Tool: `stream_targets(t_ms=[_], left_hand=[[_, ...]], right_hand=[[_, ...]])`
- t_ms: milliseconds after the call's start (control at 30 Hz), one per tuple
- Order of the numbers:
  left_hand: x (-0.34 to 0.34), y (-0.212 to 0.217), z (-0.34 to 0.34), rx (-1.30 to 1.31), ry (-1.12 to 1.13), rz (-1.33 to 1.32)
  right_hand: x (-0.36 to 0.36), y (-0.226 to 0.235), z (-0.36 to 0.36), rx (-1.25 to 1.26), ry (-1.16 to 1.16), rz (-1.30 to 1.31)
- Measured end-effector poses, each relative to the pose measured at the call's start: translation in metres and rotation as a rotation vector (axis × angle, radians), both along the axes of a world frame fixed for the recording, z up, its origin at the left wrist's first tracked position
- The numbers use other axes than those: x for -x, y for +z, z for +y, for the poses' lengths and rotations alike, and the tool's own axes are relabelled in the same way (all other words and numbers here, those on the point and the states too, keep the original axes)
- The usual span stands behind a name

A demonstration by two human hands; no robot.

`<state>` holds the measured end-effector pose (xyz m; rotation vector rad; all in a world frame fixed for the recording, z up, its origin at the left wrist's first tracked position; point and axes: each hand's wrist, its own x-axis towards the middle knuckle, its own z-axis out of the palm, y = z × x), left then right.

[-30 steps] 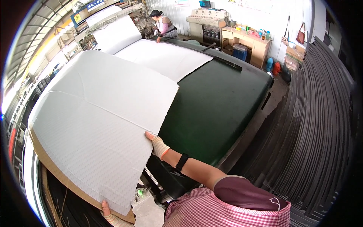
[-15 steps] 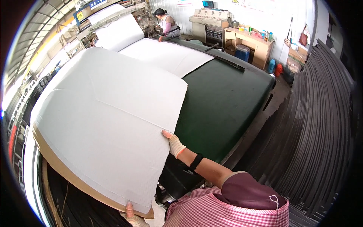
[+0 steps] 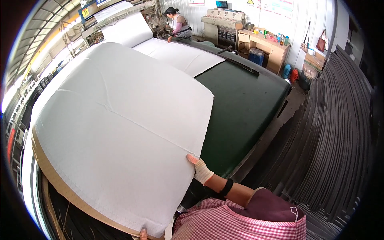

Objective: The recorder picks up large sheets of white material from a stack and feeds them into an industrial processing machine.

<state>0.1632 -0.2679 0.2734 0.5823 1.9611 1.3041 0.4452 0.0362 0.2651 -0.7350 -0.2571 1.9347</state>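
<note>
I hold a large white sheet (image 3: 120, 120) with a brown underside, lifted over the dark green conveyor table (image 3: 248, 100). My right hand (image 3: 200, 170), in a pale glove with a black band at the wrist, grips the sheet's near right corner. Only the fingertips of my left hand (image 3: 143, 233) show at the picture's bottom edge, clamped on the sheet's near edge. The sheet hides most of the table's left part.
More white sheets (image 3: 180, 54) lie further along the table, where another person (image 3: 178, 24) works. A machine console (image 3: 224, 24) and a cluttered desk (image 3: 268, 44) stand at the back wall. Dark stacked panels (image 3: 336, 140) fill the right side.
The sheet has come nearer and further right, filling more of the view. My right hand moved right and lower with its corner, and my left hand slid right along the near edge.
</note>
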Motion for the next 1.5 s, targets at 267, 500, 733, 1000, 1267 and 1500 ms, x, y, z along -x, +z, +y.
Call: stream_targets(t_ms=[267, 500, 733, 1000, 1267, 1500], left_hand=[[-0.042, 0.065, 0.022, -0.245, 0.110, -0.089], [-0.070, 0.106, 0.040, -0.324, 0.177, -0.087], [-0.093, 0.132, 0.063, -0.400, 0.233, -0.085], [-0.104, 0.144, 0.068, -0.406, 0.276, -0.114], [-0.109, 0.147, 0.070, -0.379, 0.241, -0.127], [-0.085, 0.101, 0.065, -0.485, 0.211, -0.136]], right_hand=[[0.006, -0.019, -0.016, 0.031, -0.009, 0.009], [-0.007, -0.010, -0.018, 0.012, 0.023, 0.024], [-0.017, -0.032, -0.008, 0.063, 0.023, 0.021], [-0.026, -0.034, -0.001, 0.161, 0.019, 0.033], [-0.041, -0.005, -0.040, 0.170, 0.260, 0.183], [-0.030, 0.006, -0.065, 0.063, 0.353, 0.205]])
